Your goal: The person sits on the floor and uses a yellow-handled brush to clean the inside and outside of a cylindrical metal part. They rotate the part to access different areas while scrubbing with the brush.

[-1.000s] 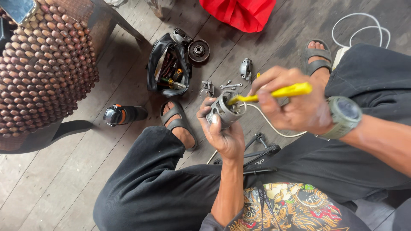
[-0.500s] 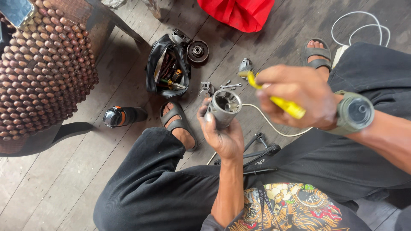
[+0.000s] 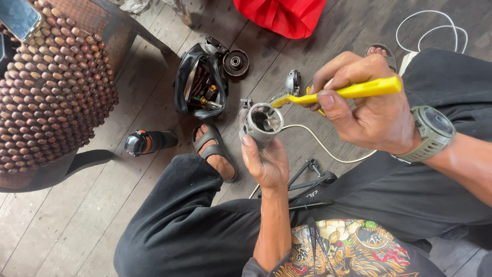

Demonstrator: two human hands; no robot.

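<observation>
The yellow-handled tool, gripped in the right hand, has been swung back so its tip now meets the rim of the grey metal housing clasped by the left hand.

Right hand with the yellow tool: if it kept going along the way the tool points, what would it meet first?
Probably the open mouth of the grey metal housing that the left hand holds: the yellow tool in the right hand points down-left and its tip sits at the rim. Depth there is unclear.
</observation>
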